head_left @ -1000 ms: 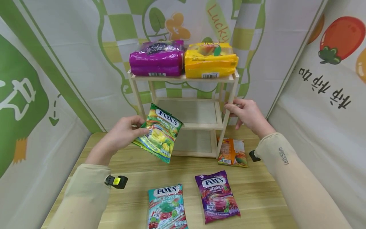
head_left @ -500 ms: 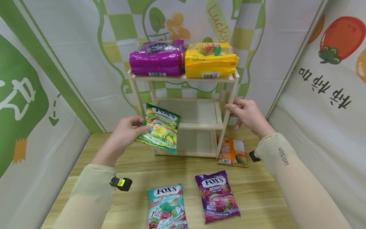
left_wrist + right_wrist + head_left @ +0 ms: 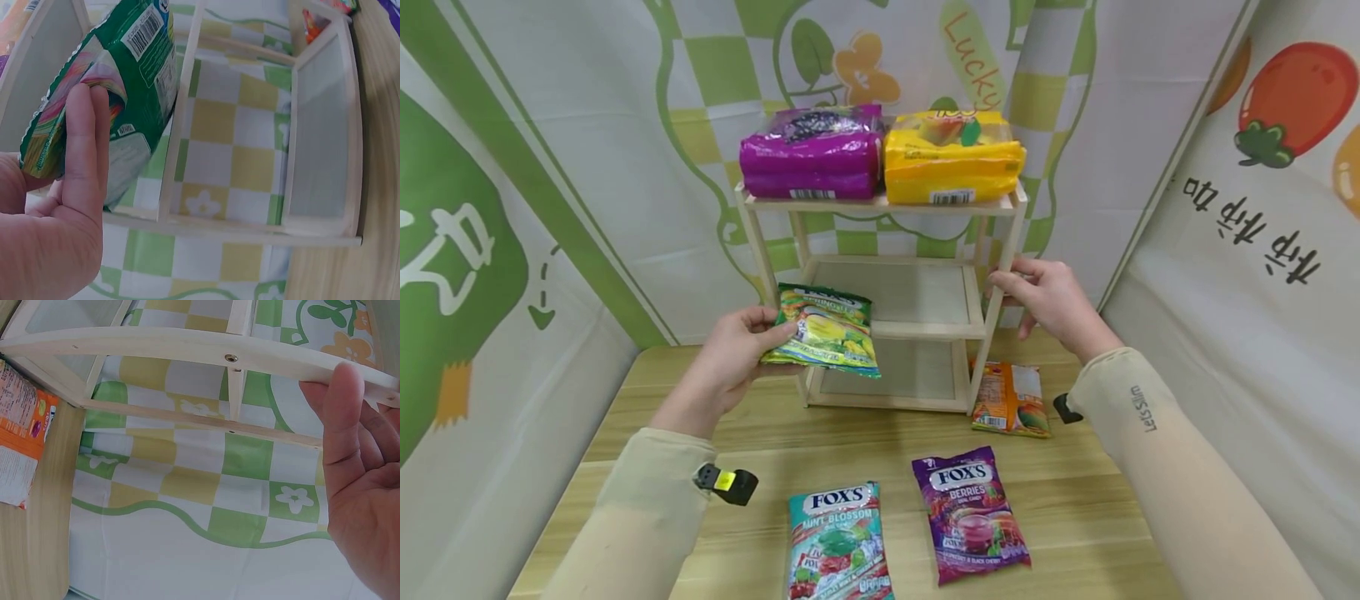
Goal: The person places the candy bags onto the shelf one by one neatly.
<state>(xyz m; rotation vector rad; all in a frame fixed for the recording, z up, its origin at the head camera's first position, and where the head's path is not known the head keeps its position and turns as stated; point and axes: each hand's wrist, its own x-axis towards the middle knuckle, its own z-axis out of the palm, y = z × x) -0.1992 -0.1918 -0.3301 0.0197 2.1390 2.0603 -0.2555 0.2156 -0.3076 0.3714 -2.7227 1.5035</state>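
Observation:
My left hand [image 3: 733, 346] grips the left side of a green Fox's Spring Tea candy bag [image 3: 835, 335], thumb on its printed front and fingers underneath. The bag tips nearly flat at the front of the wooden shelf rack [image 3: 925, 331], about level with the middle shelf. From the left wrist, the bag's green back with a barcode [image 3: 144, 31] shows above the fingers. At the rack's right side, my right hand [image 3: 1048, 300] pinches the front upright post [image 3: 187, 347], thumb on the near face and the other fingers partly hidden behind it.
On the top shelf stand a purple package [image 3: 812, 158] and a yellow package [image 3: 953, 162]. A teal Mint Blossom bag [image 3: 838, 542] and a purple Berries bag [image 3: 972, 517] lie on the wooden table [image 3: 745, 450]. An orange bag [image 3: 1011, 400] lies beside the rack's right foot.
The left hand has moved slightly right and tilted the green bag from facing the camera to nearly flat, toward the middle shelf. The right hand stays on the post.

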